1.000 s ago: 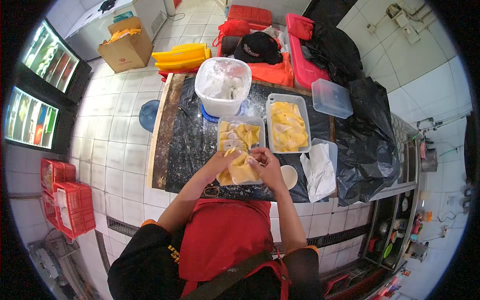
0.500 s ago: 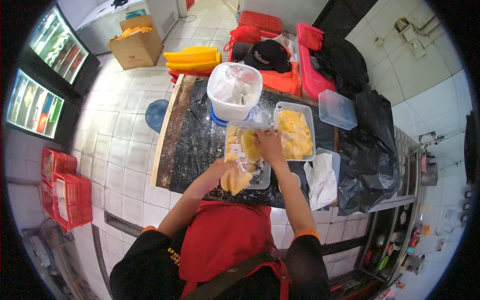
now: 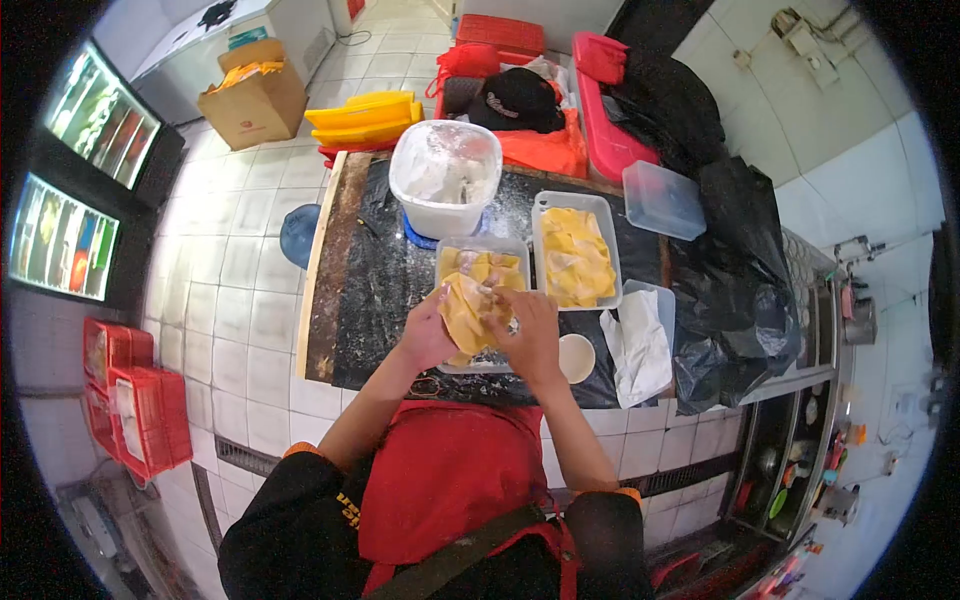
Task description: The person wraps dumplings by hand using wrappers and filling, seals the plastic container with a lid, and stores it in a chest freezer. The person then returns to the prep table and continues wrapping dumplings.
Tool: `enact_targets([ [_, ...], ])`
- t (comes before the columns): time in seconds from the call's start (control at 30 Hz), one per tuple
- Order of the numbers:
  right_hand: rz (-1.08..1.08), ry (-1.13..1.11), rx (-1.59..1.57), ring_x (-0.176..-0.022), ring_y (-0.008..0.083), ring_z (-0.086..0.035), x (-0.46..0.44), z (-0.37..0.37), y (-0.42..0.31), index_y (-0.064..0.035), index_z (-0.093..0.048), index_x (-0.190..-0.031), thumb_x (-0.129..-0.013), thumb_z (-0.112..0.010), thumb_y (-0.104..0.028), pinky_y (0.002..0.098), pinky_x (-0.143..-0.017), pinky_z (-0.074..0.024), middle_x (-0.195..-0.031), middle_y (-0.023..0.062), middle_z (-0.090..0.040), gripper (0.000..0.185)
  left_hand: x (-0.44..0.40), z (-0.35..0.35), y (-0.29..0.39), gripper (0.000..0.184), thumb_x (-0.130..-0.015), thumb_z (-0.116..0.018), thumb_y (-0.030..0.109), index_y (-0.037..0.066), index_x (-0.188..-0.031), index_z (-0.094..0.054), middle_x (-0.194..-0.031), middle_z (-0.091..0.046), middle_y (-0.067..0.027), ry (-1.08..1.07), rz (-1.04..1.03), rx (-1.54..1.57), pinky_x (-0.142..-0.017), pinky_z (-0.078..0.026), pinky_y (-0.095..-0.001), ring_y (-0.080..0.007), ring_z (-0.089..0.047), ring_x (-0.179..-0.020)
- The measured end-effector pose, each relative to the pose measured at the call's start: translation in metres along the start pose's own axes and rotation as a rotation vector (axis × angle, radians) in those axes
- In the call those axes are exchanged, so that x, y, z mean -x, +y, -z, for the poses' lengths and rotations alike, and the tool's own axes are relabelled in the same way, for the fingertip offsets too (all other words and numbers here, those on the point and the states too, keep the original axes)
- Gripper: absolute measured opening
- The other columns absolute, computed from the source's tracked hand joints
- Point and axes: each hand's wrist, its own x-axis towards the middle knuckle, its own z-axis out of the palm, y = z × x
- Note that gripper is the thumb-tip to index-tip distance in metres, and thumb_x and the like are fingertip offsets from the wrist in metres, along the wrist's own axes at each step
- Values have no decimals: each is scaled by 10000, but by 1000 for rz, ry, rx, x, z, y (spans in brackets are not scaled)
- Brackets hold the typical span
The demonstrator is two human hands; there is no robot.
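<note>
My left hand (image 3: 428,332) is closed on a stack of yellow dough sheets (image 3: 465,312), held above the near part of a clear tray (image 3: 483,367). The fingers of my right hand (image 3: 528,327) are bent against the right side of the same sheets; their tips are partly hidden. Folded yellow dough pieces (image 3: 488,267) lie in the far part of that tray. To its right a second tray (image 3: 617,272) holds several yellow dough pieces (image 3: 577,255). Beyond the first tray stands a white tub (image 3: 446,211) with white powder inside.
A small cream bowl (image 3: 577,358) and white cloth (image 3: 638,350) are right of my right hand. A clear lid (image 3: 664,199) lies farther back, beside black plastic (image 3: 735,290). Beyond the table's back edge are a black cap (image 3: 516,99) and yellow crates (image 3: 364,118).
My right hand has come back from the far part of the near tray to the sheets by my left hand. My left hand has raised the sheets slightly. The whole view has shifted.
</note>
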Motion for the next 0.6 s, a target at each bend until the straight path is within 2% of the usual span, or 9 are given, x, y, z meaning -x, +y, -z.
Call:
enact_targets([
  [0.1,1,117,129,-1032,304,-572,10,-2,5,-112,-621,-1186,-820,-714,-272,461,-968,-383,-1043,82,-664,411,-10,-14,-11,564,-1039,-402,376,124,-1529,-281,-1492,-426,-125,-43,-8,40,-1146,-328,-466,-274,-422,-1372],
  [0.17,19,149,122,-1053,273,-558,16,1,7,-108,-640,-1138,-767,-751,-183,418,-969,-364,-1016,46,-663,394,-15,-13,-19,577,-1038,-408,387,135,-1537,-263,-1481,-435,-120,-70,5,51,-1143,-332,-458,-262,-419,-1372],
  [0.27,-54,154,70,-1067,265,-554,26,-2,19,-115,-626,-1167,-781,-729,-200,432,-958,-363,-1063,47,-657,408,-23,10,-34,565,-1020,-489,352,142,-1512,-308,-1427,-482,-106,-70,157,72,-1120,-367,-456,-260,-464,-1329],
  [0.33,-73,141,122,-1066,270,-556,29,0,18,-117,-622,-1164,-780,-724,-192,439,-948,-365,-1074,48,-653,404,-26,31,-43,539,-987,-580,283,127,-1460,-374,-1389,-508,-96,132,175,-115,-1090,-408,-457,-257,-501,-1287],
  [0.37,-92,121,171,-1065,276,-559,32,3,18,-119,-618,-1160,-778,-719,-183,445,-937,-368,-1085,49,-649,400,-27,35,-47,506,-973,-605,204,118,-1427,-398,-1374,-521,-92,141,193,-127,-1052,-453,-447,-253,-530,-1254],
  [0.43,-91,115,123,-1041,288,-571,37,4,17,-128,-626,-1116,-776,-715,-177,459,-924,-365,-1051,59,-646,355,-27,36,-52,485,-981,-579,168,118,-1428,-398,-1344,-540,-87,125,205,-212,-1024,-479,-418,-233,-540,-1236],
  [0.5,-12,268,95,-983,304,-596,49,-12,28,-112,-624,-1078,-779,-697,-139,445,-891,-412,-1007,87,-635,308,-27,5,-62,495,-971,-585,130,103,-1431,-404,-1316,-555,-85,138,57,-424,-998,-499,-397,-218,-562,-1199],
  [0.53,-50,306,136,-983,304,-596,54,-14,25,-112,-624,-1078,-779,-697,-139,445,-891,-412,-1007,87,-635,308,-27,1,-67,498,-965,-590,114,92,-1429,-411,-1302,-565,-86,158,18,-541,-987,-508,-390,-213,-575,-1177],
  [0.6,-279,323,-210,-946,311,-617,60,-11,23,-87,-616,-1062,-779,-664,-72,412,-839,-465,-987,115,-629,287,-28,19,-69,496,-959,-600,105,74,-1422,-426,-1285,-578,-90,148,62,-683,-981,-513,-387,-213,-593,-1150],
])
